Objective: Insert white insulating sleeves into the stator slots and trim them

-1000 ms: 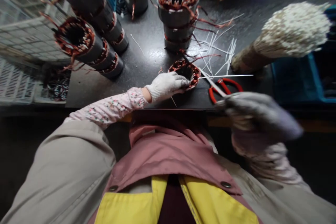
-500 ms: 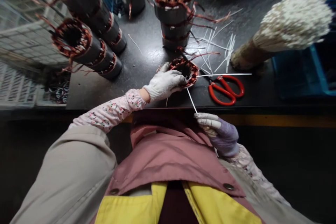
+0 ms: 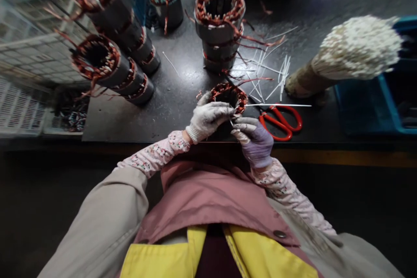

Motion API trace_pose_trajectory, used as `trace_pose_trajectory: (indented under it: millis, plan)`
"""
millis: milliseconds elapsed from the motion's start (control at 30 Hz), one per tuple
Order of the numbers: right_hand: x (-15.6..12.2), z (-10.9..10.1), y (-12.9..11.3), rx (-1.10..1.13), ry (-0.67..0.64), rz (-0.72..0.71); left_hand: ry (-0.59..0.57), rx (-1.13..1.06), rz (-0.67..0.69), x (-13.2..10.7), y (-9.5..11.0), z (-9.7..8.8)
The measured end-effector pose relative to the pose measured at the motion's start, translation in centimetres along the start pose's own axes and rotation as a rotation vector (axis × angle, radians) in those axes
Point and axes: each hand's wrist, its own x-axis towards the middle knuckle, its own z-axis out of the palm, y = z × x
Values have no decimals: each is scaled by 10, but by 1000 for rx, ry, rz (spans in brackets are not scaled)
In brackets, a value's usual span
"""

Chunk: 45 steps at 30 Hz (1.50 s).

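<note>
I read both hands near the centre of the frame, at the front edge of the table [image 3: 110, 121]. The workpiece, a copper-wound core [image 3: 230, 94], lies on the table just above them, its bore facing the camera. The left hand [image 3: 211, 119] rests over the core's lower-left rim; I cannot tell whether its fingers grip the winding or only press on it. The right hand [image 3: 256, 141] has its fingers closed in a pinch on a thin white strip [image 3: 231, 120] at the lower rim; the inserted end is hidden from me. A second white strip [image 3: 278, 105] projects rightward from the core, above the scissors [image 3: 276, 124], whose red handles lie right of centre. I assess the following risks. If the right hand pushes off-axis, the pinched strip may buckle, being slender. If the left hand bears too lightly, the core may turn or slide. A rightward sweep of the right hand could strike the scissors or snag the projecting strip, working it loose. The copper leads [image 3: 256, 79] at the core's upper right could catch on the loose strips [image 3: 260, 69] beside them if the core is rotated.
</note>
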Motion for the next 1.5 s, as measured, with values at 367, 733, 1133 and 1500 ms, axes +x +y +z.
trace_pose_trajectory:
  millis: [367,733,1133,1500]
  plan:
    - [25,-2,-9,-199,-200,200,41,-55,102,0,-7,4]
    - [27,-3,-7,-177,-215,275,26,-3,100,1,-9,7]
    - [31,5,4,-298,-230,187,-23,37,94,3,-10,9]
    - [48,-19,-48,-362,-341,-272,-12,94,254,14,-12,-8]
